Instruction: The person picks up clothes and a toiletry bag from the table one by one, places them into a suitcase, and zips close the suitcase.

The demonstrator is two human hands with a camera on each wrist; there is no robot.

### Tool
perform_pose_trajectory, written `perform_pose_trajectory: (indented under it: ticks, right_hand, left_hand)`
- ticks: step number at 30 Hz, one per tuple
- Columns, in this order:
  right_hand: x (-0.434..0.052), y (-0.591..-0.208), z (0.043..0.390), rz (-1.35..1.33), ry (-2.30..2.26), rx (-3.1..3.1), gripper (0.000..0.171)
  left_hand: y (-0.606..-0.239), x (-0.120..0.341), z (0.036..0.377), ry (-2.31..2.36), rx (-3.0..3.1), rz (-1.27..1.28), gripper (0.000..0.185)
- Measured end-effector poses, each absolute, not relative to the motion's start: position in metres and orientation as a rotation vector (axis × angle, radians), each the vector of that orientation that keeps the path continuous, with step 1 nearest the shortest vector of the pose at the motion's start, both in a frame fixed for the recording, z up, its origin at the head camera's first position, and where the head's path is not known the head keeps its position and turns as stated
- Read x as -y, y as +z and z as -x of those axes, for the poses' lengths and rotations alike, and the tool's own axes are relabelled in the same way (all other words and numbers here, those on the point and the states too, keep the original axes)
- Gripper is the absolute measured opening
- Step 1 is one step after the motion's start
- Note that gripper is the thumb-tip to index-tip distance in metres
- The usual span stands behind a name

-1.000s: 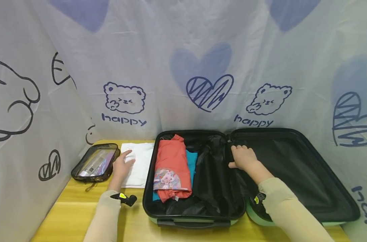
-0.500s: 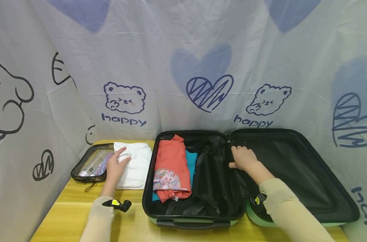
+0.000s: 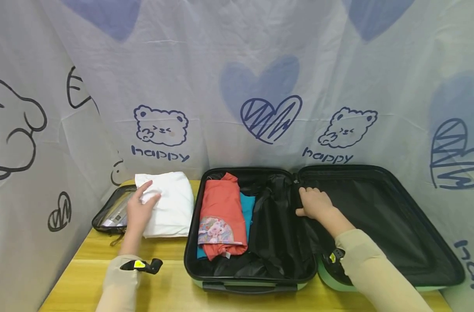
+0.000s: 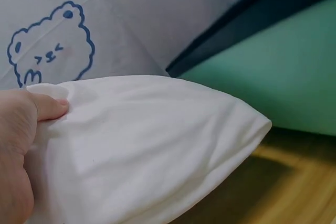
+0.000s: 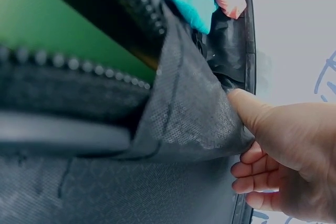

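Note:
My left hand (image 3: 138, 212) grips a folded white cloth garment (image 3: 169, 206) at its left edge. In the left wrist view the thumb lies on top of the white cloth (image 4: 142, 145), whose right end is raised off the table with a shadow below. Left of the open suitcase (image 3: 276, 229), this garment partly covers a clear zip pouch (image 3: 101, 227). My right hand (image 3: 316, 203) is at the suitcase's hinge side. In the right wrist view its thumb and fingers pinch the dark fabric lining (image 5: 194, 114) between the two halves.
Inside the suitcase's left half lie a folded red garment (image 3: 223, 199) with a printed patch and a teal one (image 3: 247, 208) under it. The black-lined lid half (image 3: 369, 216) lies open at the right. A patterned curtain (image 3: 221, 86) hangs behind the wooden table (image 3: 84, 277).
My left hand has moved left and lifted the white garment, which now overlaps more of the pouch. The right hand has stayed in place at the suitcase.

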State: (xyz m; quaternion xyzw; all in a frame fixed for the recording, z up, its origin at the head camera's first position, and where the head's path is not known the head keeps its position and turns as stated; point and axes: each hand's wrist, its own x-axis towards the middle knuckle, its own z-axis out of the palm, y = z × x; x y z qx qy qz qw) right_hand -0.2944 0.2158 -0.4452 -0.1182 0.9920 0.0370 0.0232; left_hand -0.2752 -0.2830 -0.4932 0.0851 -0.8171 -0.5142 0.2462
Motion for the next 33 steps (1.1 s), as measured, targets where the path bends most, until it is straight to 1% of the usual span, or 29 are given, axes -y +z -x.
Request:
perform_pose_trajectory:
  ticks: [12,23,33]
  right_hand:
    - [-0.216,-0.446,0.293,0.382,0.101,-3.076,0.077]
    - [-0.217,-0.446,0.294,0.372,0.077,-3.071,0.078]
    - [-0.218,-0.446,0.293,0.368,0.058,-3.085,0.078]
  left_hand:
    - [-0.454,0.279,0.261,-1.443,2.146,-0.225,0.054]
    - [-0.431,0.270,0.258,-1.444,2.094,-0.156,0.053]
    - [-0.415,0.257,0.253,-1.549,2.022,-0.139,0.052]
